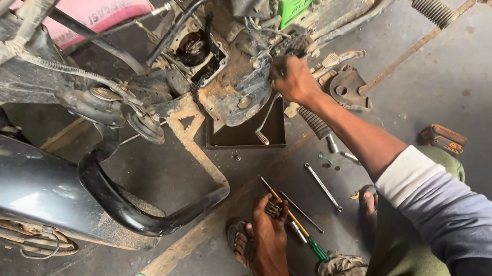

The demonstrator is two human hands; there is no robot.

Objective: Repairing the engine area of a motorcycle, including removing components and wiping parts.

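My right hand (294, 80) reaches forward onto the dirty engine casing (236, 89) of a motorcycle, fingers closed on something small and dark at the casing's right edge that I cannot make out. Down near my feet, my left hand (270, 227) grips a small dark metal part (274, 208) over the floor. Beside it lie a green-handled screwdriver (304, 235), a thin rod and a double-ended spanner (323, 186).
A dark oil tray (248, 134) sits under the engine. A black leg guard bar (130, 209) and dark fender (5, 187) fill the left. A footrest (314, 121), a spring (433, 7), a rag (342, 271), small sockets (332, 143) and an orange-edged block (442, 138) lie around.
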